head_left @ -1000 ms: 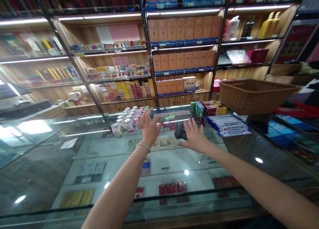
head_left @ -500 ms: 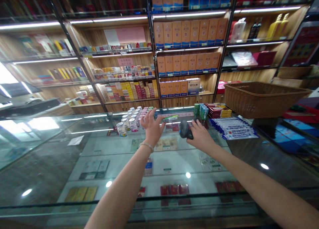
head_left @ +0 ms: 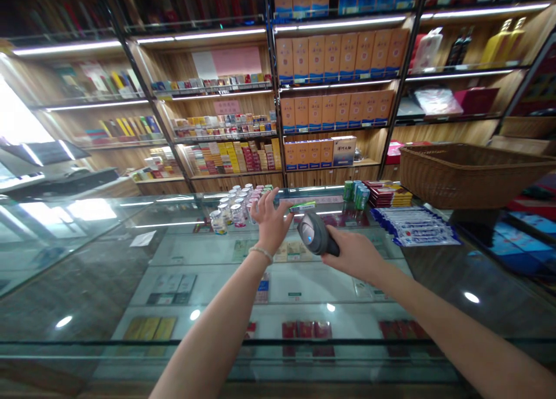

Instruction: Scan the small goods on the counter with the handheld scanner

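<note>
My left hand [head_left: 271,222], with a pale bracelet at the wrist, reaches over the glass counter. Its thumb and index finger are at the left end of a slim green pack [head_left: 303,206] and appear to pinch it; the other fingers are raised and spread. In my right hand [head_left: 354,253] is a dark grey handheld barcode scanner [head_left: 317,235], gripped by its handle. The scanner's rounded head tilts left, just below the green pack, and shows a small blue light. Clear jars with white lids [head_left: 237,215] stand left of my left hand, partly hidden behind it.
Green and blue cans [head_left: 359,196], red and yellow packs [head_left: 388,193] and a pile of blue-white sachets [head_left: 414,226] lie on the right. Behind them is a wicker basket [head_left: 473,176]. Boxed goods lie under the glass counter top [head_left: 243,283]. Lit shelves line the wall.
The barcode scanner has turned and moved left and closer, so its face now shows. My left hand keeps nearly the same pose by the green pack. The whole view has shifted slightly.
</note>
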Motion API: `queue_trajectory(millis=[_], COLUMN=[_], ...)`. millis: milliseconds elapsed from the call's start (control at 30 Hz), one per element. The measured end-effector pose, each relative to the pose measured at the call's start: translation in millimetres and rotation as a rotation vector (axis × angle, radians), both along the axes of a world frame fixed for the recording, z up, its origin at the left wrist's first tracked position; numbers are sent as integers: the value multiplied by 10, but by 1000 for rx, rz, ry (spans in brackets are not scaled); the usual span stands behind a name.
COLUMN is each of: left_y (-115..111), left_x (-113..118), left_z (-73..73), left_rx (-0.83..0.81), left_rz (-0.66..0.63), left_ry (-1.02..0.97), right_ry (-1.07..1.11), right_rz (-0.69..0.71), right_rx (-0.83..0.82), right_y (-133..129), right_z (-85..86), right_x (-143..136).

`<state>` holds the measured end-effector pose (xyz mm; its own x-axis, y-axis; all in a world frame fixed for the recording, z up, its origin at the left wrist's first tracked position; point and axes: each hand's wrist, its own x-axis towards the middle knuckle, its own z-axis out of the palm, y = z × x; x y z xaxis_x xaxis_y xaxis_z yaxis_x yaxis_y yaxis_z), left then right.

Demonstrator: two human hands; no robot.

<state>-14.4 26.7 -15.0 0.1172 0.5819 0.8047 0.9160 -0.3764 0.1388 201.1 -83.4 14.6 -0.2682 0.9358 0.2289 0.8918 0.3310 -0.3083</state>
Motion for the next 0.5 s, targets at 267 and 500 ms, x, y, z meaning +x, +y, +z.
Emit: queue_trajectory(millis=[267,500], left_y=[-20,19], left_x=[6,21], left_z=[21,-5], left_rx=[-13,-9], left_rz=[-5,-6], left_ry=[-1,-38], right_ry=[-38,-56], right_rz=[-50,-51], right_rx=[-37,-46], right_y=[-60,-62], right_z=[37,31], right_x=[-66,-69])
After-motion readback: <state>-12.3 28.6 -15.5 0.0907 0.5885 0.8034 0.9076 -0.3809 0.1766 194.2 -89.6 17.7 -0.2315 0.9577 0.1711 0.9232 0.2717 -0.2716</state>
